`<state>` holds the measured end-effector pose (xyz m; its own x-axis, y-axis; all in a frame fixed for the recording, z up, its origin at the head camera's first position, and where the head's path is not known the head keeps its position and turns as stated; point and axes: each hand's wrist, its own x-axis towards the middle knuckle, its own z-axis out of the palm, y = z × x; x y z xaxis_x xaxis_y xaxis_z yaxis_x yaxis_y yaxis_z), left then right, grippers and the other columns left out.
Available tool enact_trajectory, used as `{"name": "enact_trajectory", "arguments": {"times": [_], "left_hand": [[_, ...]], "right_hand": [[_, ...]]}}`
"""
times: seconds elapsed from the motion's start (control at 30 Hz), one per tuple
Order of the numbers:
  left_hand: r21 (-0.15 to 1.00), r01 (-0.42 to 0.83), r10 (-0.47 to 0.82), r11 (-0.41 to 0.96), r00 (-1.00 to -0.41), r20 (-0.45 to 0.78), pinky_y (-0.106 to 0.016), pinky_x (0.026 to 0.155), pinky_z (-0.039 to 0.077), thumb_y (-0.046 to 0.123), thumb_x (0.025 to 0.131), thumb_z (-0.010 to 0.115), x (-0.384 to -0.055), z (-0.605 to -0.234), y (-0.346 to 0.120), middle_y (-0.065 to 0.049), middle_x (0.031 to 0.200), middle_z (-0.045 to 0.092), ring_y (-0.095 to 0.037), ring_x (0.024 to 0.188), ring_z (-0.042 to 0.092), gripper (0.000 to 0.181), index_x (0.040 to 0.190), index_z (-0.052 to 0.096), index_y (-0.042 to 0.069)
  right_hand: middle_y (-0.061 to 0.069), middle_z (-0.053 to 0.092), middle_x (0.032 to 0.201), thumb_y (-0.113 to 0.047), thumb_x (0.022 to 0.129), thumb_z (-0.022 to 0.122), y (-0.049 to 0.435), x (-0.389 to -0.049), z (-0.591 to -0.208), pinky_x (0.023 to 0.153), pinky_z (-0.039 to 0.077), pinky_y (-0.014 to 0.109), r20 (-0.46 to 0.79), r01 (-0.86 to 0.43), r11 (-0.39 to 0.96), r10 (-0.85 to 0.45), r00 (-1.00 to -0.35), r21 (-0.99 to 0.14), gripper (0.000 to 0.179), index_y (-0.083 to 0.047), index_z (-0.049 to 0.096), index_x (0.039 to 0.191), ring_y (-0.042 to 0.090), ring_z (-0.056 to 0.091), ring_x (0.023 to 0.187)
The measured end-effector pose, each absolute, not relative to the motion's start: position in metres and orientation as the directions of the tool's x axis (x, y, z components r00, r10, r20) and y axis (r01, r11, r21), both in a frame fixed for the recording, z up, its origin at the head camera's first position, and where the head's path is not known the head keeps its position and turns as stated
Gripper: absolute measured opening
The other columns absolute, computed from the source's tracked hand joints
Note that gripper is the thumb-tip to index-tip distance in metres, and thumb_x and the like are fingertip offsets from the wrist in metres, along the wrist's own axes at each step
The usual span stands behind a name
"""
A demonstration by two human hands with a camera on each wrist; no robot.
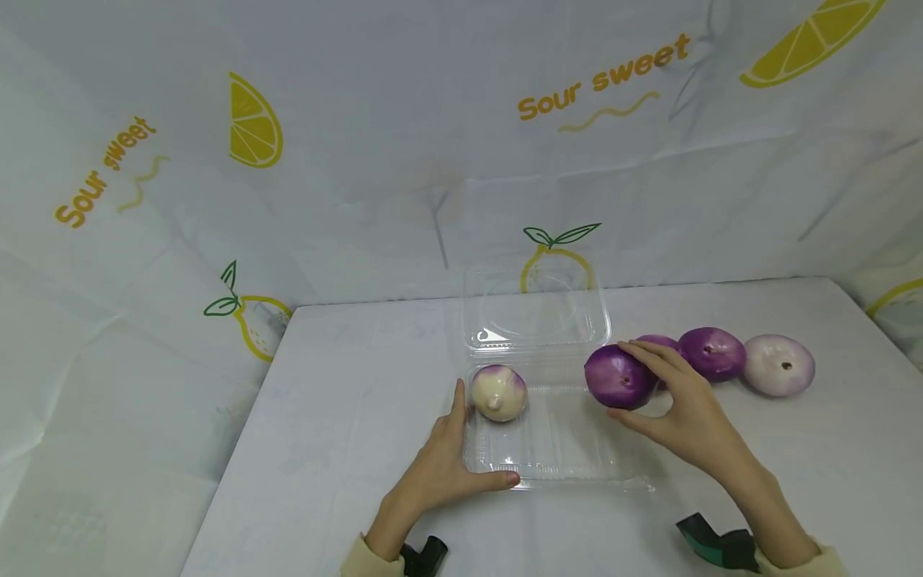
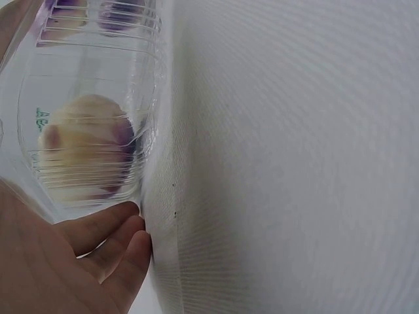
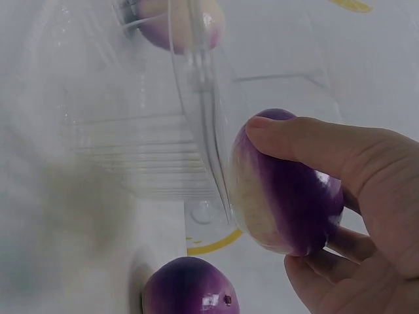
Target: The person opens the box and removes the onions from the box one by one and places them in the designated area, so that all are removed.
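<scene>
My right hand (image 1: 688, 409) grips a purple onion (image 1: 618, 377) between thumb and fingers, over the right part of a clear plastic clamshell box (image 1: 562, 441). In the right wrist view this onion (image 3: 288, 190) shows a pale side and a dark purple side, close to the box's edge. The box lies with its lid (image 1: 534, 316) raised at the back. A whitish onion with a purple top (image 1: 499, 393) sits in its left compartment. My left hand (image 1: 450, 465) touches the box's front left corner, fingers extended along the left side and thumb at the front rim.
To the right of the box, a row of onions lies on the white table (image 1: 346, 401): one purple and partly hidden (image 1: 659, 342), another purple (image 1: 712, 353) and a pale one (image 1: 779, 365). A lemon-printed cloth (image 1: 375, 160) hangs behind the table.
</scene>
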<state>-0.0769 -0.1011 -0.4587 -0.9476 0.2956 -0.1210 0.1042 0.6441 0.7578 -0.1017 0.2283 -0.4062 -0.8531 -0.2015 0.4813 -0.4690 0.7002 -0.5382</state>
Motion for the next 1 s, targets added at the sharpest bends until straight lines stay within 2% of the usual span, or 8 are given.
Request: {"name": "enact_trajectory", "arguments": {"times": [0.07, 0.13, 0.27, 0.3, 0.47, 0.53, 0.73, 1.0], "left_hand": [[0.758, 0.103, 0.295, 0.644, -0.948, -0.122, -0.06, 0.118, 0.036, 0.069, 0.067, 0.085, -0.077, -0.459, -0.101, -0.012, 0.163, 0.041, -0.033, 0.152, 0.035, 0.143, 0.165, -0.009, 0.025], [0.76, 0.101, 0.295, 0.643, -0.948, -0.124, -0.061, 0.118, 0.036, 0.069, 0.067, 0.085, -0.077, -0.459, -0.101, -0.012, 0.163, 0.04, -0.033, 0.152, 0.035, 0.143, 0.165, -0.009, 0.026], [0.762, 0.1, 0.295, 0.64, -0.947, -0.123, -0.061, 0.119, 0.035, 0.068, 0.067, 0.085, -0.077, -0.459, -0.101, -0.012, 0.164, 0.039, -0.034, 0.153, 0.034, 0.142, 0.165, -0.009, 0.026], [0.762, 0.1, 0.295, 0.639, -0.947, -0.124, -0.061, 0.119, 0.035, 0.068, 0.067, 0.085, -0.077, -0.459, -0.101, -0.012, 0.164, 0.039, -0.034, 0.153, 0.034, 0.143, 0.165, -0.009, 0.026], [0.759, 0.102, 0.297, 0.643, -0.947, -0.124, -0.06, 0.118, 0.036, 0.067, 0.067, 0.086, -0.077, -0.459, -0.101, -0.012, 0.163, 0.04, -0.034, 0.152, 0.035, 0.143, 0.165, -0.009, 0.026], [0.757, 0.101, 0.296, 0.645, -0.947, -0.126, -0.06, 0.118, 0.036, 0.067, 0.067, 0.086, -0.077, -0.459, -0.101, -0.012, 0.163, 0.041, -0.034, 0.152, 0.035, 0.143, 0.165, -0.01, 0.026], [0.757, 0.098, 0.294, 0.646, -0.947, -0.129, -0.06, 0.118, 0.036, 0.068, 0.067, 0.086, -0.077, -0.458, -0.101, -0.012, 0.163, 0.04, -0.033, 0.152, 0.035, 0.143, 0.165, -0.009, 0.025], [0.763, 0.092, 0.292, 0.64, -0.947, -0.131, -0.061, 0.118, 0.036, 0.068, 0.067, 0.086, -0.077, -0.458, -0.101, -0.01, 0.163, 0.04, -0.033, 0.152, 0.035, 0.143, 0.165, -0.008, 0.025]], "right_hand": [[0.018, 0.062, 0.133, -0.01, 0.059, 0.098, 0.231, -0.102, -0.406, 0.1, 0.023, -0.006, 0.491, -0.471, 0.697, -0.193, -0.849, -0.541, 0.086, -0.01, 0.062, 0.138, 0.015, 0.056, 0.121], [0.018, 0.062, 0.134, -0.01, 0.06, 0.098, 0.235, -0.101, -0.406, 0.101, 0.023, -0.006, 0.494, -0.464, 0.699, -0.18, -0.851, -0.545, 0.087, -0.01, 0.061, 0.139, 0.012, 0.055, 0.122], [0.021, 0.061, 0.136, -0.012, 0.061, 0.098, 0.243, -0.1, -0.407, 0.102, 0.022, -0.003, 0.482, -0.434, 0.707, -0.15, -0.863, -0.558, 0.09, -0.012, 0.059, 0.142, 0.028, 0.057, 0.123], [0.021, 0.061, 0.136, -0.012, 0.061, 0.098, 0.245, -0.1, -0.407, 0.102, 0.022, -0.003, 0.48, -0.429, 0.708, -0.144, -0.865, -0.56, 0.091, -0.013, 0.058, 0.143, 0.027, 0.056, 0.124], [0.023, 0.063, 0.133, -0.01, 0.057, 0.099, 0.259, -0.1, -0.411, 0.098, 0.022, -0.005, 0.502, -0.425, 0.712, -0.117, -0.857, -0.56, 0.093, -0.013, 0.06, 0.142, -0.012, 0.044, 0.123], [0.024, 0.063, 0.131, -0.008, 0.055, 0.099, 0.263, -0.099, -0.412, 0.097, 0.023, -0.006, 0.512, -0.427, 0.711, -0.109, -0.852, -0.559, 0.093, -0.011, 0.061, 0.141, -0.022, 0.037, 0.121], [0.029, 0.061, 0.13, -0.001, 0.053, 0.097, 0.277, -0.097, -0.415, 0.097, 0.023, -0.005, 0.51, -0.421, 0.693, -0.089, -0.856, -0.586, 0.093, -0.006, 0.061, 0.139, -0.026, 0.033, 0.122], [0.028, 0.062, 0.124, 0.006, 0.052, 0.095, 0.293, -0.094, -0.412, 0.094, 0.028, -0.007, 0.53, -0.41, 0.685, -0.04, -0.847, -0.603, 0.095, -0.005, 0.06, 0.139, -0.023, 0.041, 0.115]]}}
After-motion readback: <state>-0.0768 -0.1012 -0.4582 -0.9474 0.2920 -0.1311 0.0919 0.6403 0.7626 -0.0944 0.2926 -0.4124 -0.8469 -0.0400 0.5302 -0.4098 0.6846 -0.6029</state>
